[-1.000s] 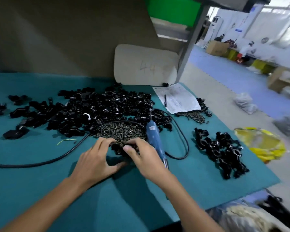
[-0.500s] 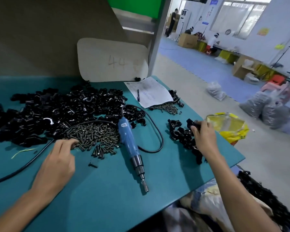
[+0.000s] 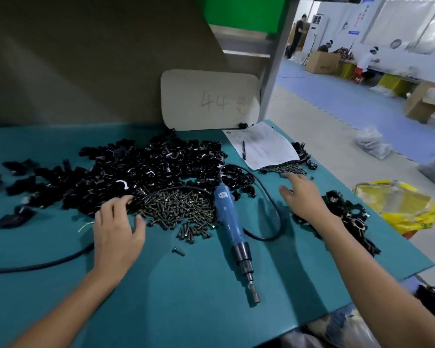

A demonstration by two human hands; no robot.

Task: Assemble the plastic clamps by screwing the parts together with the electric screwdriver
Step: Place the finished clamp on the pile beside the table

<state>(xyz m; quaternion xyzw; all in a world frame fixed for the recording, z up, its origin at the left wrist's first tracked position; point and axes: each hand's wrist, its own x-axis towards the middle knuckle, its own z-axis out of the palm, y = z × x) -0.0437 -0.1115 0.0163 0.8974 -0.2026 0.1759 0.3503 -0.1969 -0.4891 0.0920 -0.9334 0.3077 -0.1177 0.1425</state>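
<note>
A big heap of black plastic clamp parts [image 3: 136, 169] covers the back of the teal table [image 3: 186, 310]. In front of it lies a pile of dark screws [image 3: 178, 209]. The blue electric screwdriver [image 3: 230, 227] lies flat, bit toward me, with its black cable [image 3: 269, 197] looping behind. My left hand [image 3: 116, 232] rests palm down at the left edge of the screw pile, fingertips at the clamp parts. My right hand [image 3: 301, 194] hovers with fingers spread, holding nothing, between the screwdriver and a smaller pile of black clamps [image 3: 347, 217] at the right.
A paper sheet [image 3: 261, 146] with a pen [image 3: 243, 149] lies at the back right over more screws [image 3: 286, 169]. A cardboard sign [image 3: 211, 99] leans against the back wall. One loose screw [image 3: 178, 251] lies near me. A yellow bag [image 3: 402, 209] sits off the right edge.
My right hand has lifted off the clamp pile at the right and moved left, fingers spread. My left hand has shifted up to the screw pile's left edge.
</note>
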